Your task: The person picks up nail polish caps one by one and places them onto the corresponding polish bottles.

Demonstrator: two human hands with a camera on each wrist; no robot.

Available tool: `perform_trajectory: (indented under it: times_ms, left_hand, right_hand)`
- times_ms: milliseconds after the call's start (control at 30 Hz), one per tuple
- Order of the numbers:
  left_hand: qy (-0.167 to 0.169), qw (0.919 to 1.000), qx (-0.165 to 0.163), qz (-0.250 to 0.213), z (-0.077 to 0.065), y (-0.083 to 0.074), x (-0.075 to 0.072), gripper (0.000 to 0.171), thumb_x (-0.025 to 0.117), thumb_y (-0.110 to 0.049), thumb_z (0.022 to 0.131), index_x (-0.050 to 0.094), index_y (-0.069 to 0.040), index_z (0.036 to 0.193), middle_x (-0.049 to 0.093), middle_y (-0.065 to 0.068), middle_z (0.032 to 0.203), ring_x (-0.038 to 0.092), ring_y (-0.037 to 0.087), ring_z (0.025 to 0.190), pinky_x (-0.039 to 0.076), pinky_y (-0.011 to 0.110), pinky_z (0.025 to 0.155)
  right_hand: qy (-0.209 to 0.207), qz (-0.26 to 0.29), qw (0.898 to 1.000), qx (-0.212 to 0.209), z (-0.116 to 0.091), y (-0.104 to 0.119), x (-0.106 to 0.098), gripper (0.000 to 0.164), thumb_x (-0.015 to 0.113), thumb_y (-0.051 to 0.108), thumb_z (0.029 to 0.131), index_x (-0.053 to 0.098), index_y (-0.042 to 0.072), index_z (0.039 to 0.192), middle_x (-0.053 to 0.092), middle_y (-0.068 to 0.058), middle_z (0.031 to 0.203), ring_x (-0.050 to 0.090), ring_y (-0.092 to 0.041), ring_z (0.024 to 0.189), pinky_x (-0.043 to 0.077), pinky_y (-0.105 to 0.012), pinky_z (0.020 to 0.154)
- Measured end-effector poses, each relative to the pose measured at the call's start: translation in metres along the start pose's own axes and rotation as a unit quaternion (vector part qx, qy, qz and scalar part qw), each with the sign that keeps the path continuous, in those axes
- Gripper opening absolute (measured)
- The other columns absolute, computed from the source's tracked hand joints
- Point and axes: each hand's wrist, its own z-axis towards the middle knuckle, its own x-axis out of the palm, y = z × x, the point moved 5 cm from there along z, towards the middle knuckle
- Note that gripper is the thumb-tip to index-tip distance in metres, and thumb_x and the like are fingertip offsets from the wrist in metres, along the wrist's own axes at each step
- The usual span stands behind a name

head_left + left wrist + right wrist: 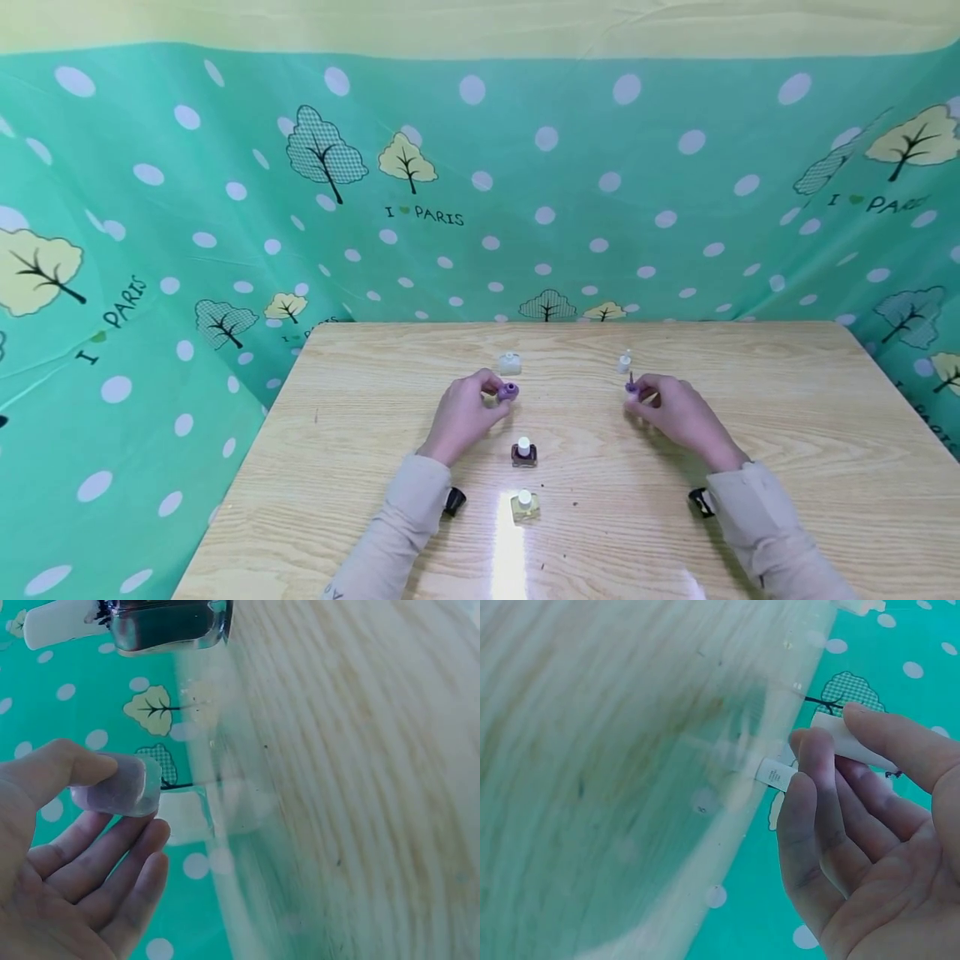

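Note:
My left hand (pixel 463 414) pinches a small purple nail polish bottle (pixel 508 392) between thumb and fingers, its open neck showing. In the left wrist view the bottle (pixel 120 784) is glass with a lilac tint, the thumb on one side. Farther right, my right hand (pixel 678 412) grips a white nail polish cap (pixel 847 739) with its purple-coated brush (pixel 632 381) pointing up. Just behind the left hand stands an uncapped whitish bottle (pixel 509 364). Beyond the right hand, another white brush cap (pixel 624 363) stands on the table.
Toward the front of the wooden table (pixel 360 417) stand a capped dark nail polish bottle (pixel 524 453) and a capped pale yellow bottle (pixel 525 507). Black wrist devices (pixel 701 502) show beside the sleeves. A green dotted curtain (pixel 525 167) hangs along the back edge.

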Motion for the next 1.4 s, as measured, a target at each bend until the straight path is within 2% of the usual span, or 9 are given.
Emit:
perform_trajectory:
  times_ms: [200, 367, 700, 1033, 1200, 1400]
  left_hand:
    - [0.004, 0.9996, 0.007, -0.025, -0.003, 0.000, -0.002, 0.018, 0.076, -0.018, 0.085, 0.068, -0.016, 0.101, 0.071, -0.005, 0.096, 0.066, 0.015, 0.090, 0.056, 0.033, 0.085]
    - [-0.004, 0.9989, 0.034, -0.033, -0.008, -0.004, -0.007, 0.020, 0.076, -0.016, 0.085, 0.069, -0.015, 0.104, 0.071, -0.006, 0.096, 0.065, 0.011, 0.088, 0.056, 0.029, 0.083]
    - [-0.033, 0.9946, 0.097, -0.016, -0.016, -0.015, -0.015, 0.024, 0.076, -0.014, 0.084, 0.073, -0.014, 0.107, 0.072, -0.002, 0.096, 0.065, 0.012, 0.087, 0.059, 0.035, 0.080]
    - [-0.048, 0.9907, 0.127, -0.001, -0.022, -0.028, -0.022, 0.025, 0.077, -0.015, 0.084, 0.075, -0.015, 0.108, 0.073, -0.002, 0.101, 0.066, 0.012, 0.090, 0.058, 0.032, 0.080]
    - [-0.054, 0.9896, 0.133, 0.008, -0.025, -0.032, -0.024, 0.025, 0.077, -0.018, 0.084, 0.075, -0.016, 0.109, 0.072, -0.003, 0.100, 0.066, 0.013, 0.088, 0.059, 0.035, 0.079]
    - [-0.065, 0.9864, 0.149, 0.022, -0.027, -0.035, -0.025, 0.024, 0.078, -0.017, 0.083, 0.076, -0.016, 0.107, 0.072, -0.004, 0.099, 0.066, 0.010, 0.088, 0.058, 0.029, 0.078]
  right_hand:
    - [-0.016, -0.005, 1.000, -0.013, -0.005, 0.006, -0.005, 0.022, 0.069, 0.017, 0.093, 0.068, 0.001, 0.109, 0.071, -0.009, 0.097, 0.063, -0.015, 0.076, 0.053, -0.030, 0.064]
    - [-0.030, -0.004, 0.999, -0.028, -0.010, 0.015, -0.008, 0.020, 0.070, 0.016, 0.092, 0.070, 0.004, 0.108, 0.071, -0.005, 0.093, 0.060, -0.014, 0.073, 0.050, -0.028, 0.058]
    - [-0.062, -0.026, 0.996, -0.051, -0.021, 0.039, -0.014, 0.024, 0.070, 0.020, 0.093, 0.073, 0.006, 0.111, 0.066, -0.001, 0.089, 0.057, -0.013, 0.072, 0.047, -0.025, 0.054]
    - [-0.084, -0.023, 0.988, -0.128, -0.031, 0.067, -0.015, 0.018, 0.068, 0.016, 0.094, 0.074, 0.008, 0.110, 0.059, 0.002, 0.088, 0.053, -0.010, 0.069, 0.046, -0.022, 0.054]
    - [-0.085, -0.026, 0.985, -0.145, -0.036, 0.078, -0.015, 0.020, 0.068, 0.017, 0.095, 0.074, 0.011, 0.112, 0.057, 0.003, 0.089, 0.048, -0.009, 0.069, 0.044, -0.022, 0.054]
    - [-0.082, -0.030, 0.982, -0.165, -0.038, 0.088, -0.013, 0.020, 0.068, 0.018, 0.094, 0.074, 0.014, 0.113, 0.054, 0.005, 0.089, 0.046, -0.007, 0.069, 0.043, -0.021, 0.053]
